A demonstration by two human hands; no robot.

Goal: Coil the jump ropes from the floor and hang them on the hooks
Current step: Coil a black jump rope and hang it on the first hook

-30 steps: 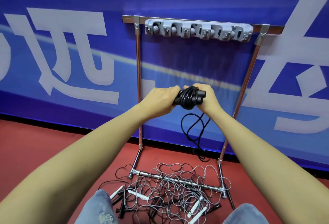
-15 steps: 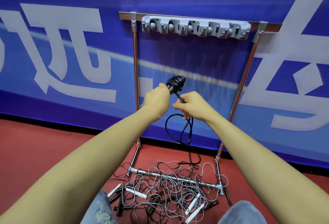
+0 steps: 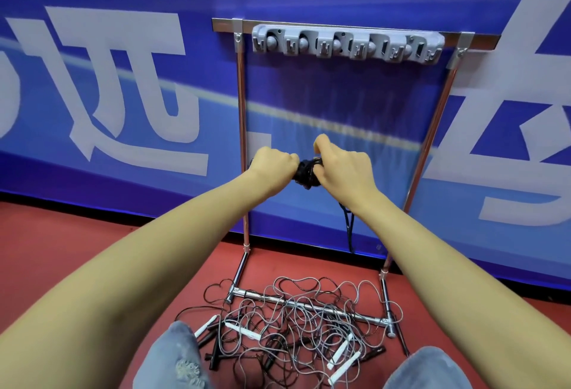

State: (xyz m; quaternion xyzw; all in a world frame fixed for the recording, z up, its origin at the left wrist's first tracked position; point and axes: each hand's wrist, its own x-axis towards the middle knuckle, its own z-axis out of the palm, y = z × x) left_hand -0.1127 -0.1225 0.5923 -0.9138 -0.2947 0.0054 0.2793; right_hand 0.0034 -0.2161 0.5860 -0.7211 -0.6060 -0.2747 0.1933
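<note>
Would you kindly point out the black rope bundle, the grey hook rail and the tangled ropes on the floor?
black rope bundle [image 3: 306,173], head view, wound coils between the hands.
grey hook rail [image 3: 346,45], head view, middle hooks.
tangled ropes [image 3: 296,320], head view, centre of the pile.

Black jump rope [image 3: 306,173] coiled tight, tail dangling.

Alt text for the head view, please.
Both hands, left and right, grip a coiled black jump rope before a metal rack with an empty grey hook strip. Tangled ropes lie on the red floor.
</note>
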